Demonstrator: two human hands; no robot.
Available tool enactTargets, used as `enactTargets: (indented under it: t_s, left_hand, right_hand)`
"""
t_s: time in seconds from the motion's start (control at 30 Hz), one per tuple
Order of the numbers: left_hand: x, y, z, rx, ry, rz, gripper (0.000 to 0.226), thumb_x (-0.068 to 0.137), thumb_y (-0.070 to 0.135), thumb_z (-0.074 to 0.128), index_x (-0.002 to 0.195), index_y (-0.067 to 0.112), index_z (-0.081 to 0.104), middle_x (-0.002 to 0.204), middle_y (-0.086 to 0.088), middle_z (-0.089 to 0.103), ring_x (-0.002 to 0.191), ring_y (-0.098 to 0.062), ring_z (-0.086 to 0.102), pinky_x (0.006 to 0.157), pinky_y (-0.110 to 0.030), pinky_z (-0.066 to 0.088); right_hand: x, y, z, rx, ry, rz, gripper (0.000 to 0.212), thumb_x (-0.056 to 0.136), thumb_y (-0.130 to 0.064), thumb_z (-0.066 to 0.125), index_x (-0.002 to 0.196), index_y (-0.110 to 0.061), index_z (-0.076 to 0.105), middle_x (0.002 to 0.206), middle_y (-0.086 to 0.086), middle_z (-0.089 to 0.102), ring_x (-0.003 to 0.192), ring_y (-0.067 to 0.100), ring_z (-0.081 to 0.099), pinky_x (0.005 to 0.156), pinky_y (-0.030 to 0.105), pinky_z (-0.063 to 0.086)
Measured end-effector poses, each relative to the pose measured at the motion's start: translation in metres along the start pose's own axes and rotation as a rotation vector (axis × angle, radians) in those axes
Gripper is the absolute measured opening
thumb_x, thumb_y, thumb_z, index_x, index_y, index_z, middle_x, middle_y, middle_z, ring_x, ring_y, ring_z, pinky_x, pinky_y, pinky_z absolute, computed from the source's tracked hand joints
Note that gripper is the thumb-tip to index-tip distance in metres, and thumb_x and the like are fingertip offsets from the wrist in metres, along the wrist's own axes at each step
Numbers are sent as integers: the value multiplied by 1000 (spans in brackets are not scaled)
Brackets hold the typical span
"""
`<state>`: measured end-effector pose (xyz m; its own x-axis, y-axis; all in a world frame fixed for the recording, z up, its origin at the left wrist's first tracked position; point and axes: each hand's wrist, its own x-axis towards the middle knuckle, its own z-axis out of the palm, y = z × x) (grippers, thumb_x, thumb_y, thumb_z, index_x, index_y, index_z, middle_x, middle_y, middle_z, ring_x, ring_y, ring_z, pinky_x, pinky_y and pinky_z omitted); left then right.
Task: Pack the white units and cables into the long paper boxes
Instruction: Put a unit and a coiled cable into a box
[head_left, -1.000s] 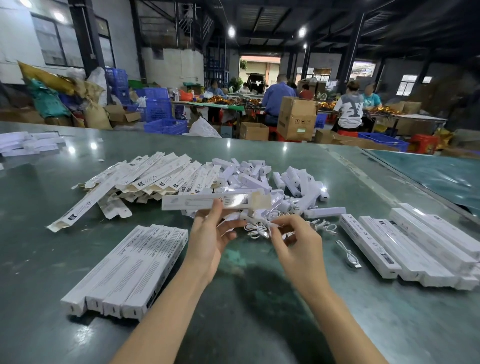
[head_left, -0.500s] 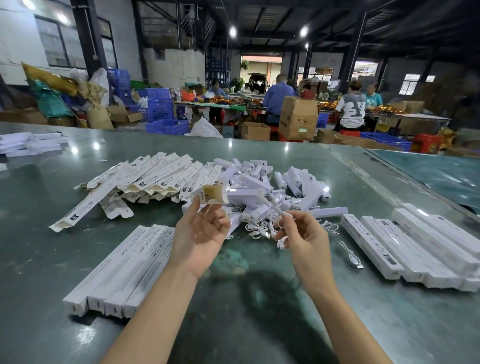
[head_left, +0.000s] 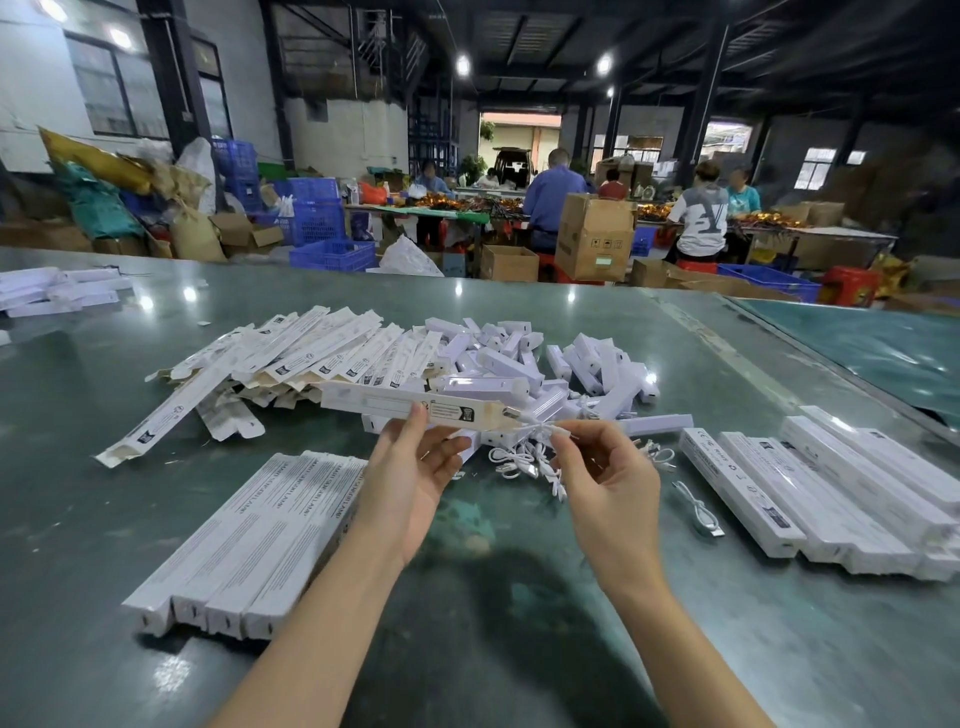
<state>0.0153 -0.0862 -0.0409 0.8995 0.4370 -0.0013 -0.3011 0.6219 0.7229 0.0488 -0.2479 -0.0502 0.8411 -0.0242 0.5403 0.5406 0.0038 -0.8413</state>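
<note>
The green surface (head_left: 519, 649) is smooth and glossy, mirroring the ceiling lamps. On it, the long boxes (head_left: 249, 540) are matt printed paper; beyond them, the white units (head_left: 498, 364) look like smooth, faintly shiny plastic, possibly film-wrapped.

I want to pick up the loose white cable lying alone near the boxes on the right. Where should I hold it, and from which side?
Pinch the loose cable at its middle, coming from above. It lies flat on the table as a thin folded strand, apart from the boxes, so nothing blocks a pinch there.
</note>
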Motion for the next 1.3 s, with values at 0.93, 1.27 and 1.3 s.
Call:
enactTargets:
  t_s: [0.93,1.27,1.3]
  left_hand:
    - [-6,-16,6,20,-112,78,21,101,10,46,121,10,50,96,-13,67,71,-16,68,67,-23,58]
    - [1,-19,-4,57,-80,106,27,98,17,51,125,12,50,87,-3,74,73,-13,69,66,-22,56]
    - [2,-19,-5,58,-81,105,30,97,18,52,126,12,50,87,-3,74,73,-14,70,66,-22,56]
  right_hand:
    - [-3,4,2,-449,-220,-309,14,82,5,68,81,-8,65,78,-3,56,66,7,44,65,12,36]
    - [-5,1,2,-260,-341,-46,8,87,-10,68,83,-16,64,70,-7,64,64,4,54,64,14,42]
    - [-6,-1,4,-204,-330,9,6,89,-13,67,83,-16,66,70,-7,65,63,3,55,64,17,45]
